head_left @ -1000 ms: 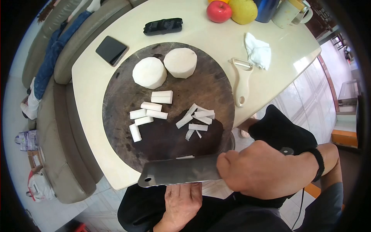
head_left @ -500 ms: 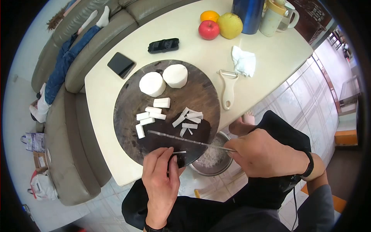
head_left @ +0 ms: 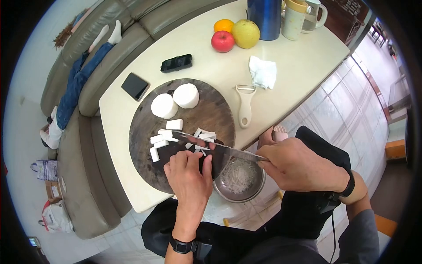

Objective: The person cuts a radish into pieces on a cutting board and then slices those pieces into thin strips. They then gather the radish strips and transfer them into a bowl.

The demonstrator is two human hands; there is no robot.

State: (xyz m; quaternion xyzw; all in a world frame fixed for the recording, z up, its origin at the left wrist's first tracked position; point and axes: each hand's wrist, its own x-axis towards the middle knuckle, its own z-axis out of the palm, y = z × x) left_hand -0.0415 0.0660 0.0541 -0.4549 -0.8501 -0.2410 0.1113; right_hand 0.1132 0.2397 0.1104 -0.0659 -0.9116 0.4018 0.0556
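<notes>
The tabletop (head_left: 303, 75) carries the round board (head_left: 215, 105), whose near right edge partly hides the metal bowl (head_left: 225, 191) below. My right fingers (head_left: 270, 154) grip the cleaver (head_left: 241, 154), its handle mostly covered. The white strips (head_left: 208, 135) lie just beyond my bent left fingers (head_left: 180, 160), partly hidden by the blade; whether those fingers pinch anything, I cannot tell.

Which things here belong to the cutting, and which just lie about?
Likely part of it:
right hand with cleaver
left hand
round board
white rounds
blocks
slices
metal bowl
shreds
perhaps peeler

Likely just lying about:
phone
apple
orange fruit
yellow-green fruit
blue flask
black object
cloth
</notes>
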